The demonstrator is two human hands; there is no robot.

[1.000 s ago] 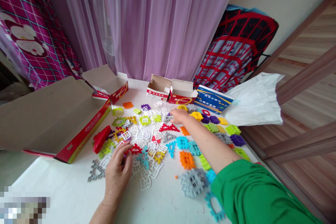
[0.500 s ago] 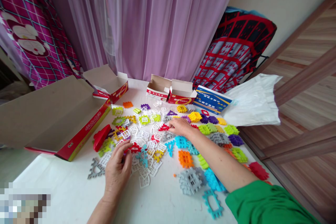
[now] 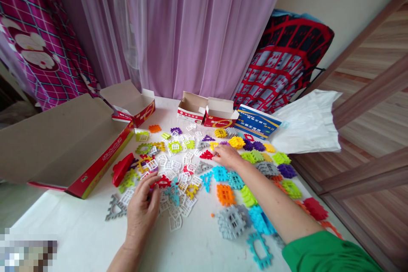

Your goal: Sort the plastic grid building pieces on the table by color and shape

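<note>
My right hand (image 3: 228, 156) reaches across the middle of the table, its fingers pinching the right end of a red triangular plastic piece (image 3: 206, 154). A yellow piece (image 3: 214, 146) lies just behind those fingertips, and a grey triangular piece (image 3: 204, 166) in front. My left hand (image 3: 145, 195) rests at the near left edge of the pile, fingers loosely bent and thumb apart, with no held piece visible. By its fingertips lie a red triangular piece (image 3: 163, 182) and white lattice window pieces (image 3: 173, 164). Its palm is hidden.
Sorted stacks stand on the right: orange (image 3: 225, 194), grey (image 3: 232, 222) and yellow (image 3: 236, 142). A blue frame piece (image 3: 259, 251) lies near the front. Behind are a large open box (image 3: 105, 161), small boxes (image 3: 221, 120), a blue box (image 3: 259, 122) and a white bag (image 3: 307, 123).
My right hand has moved slightly right, and the red triangular piece has slid right along with it, uncovering a yellow piece behind. My left hand has stayed nearly in place.
</note>
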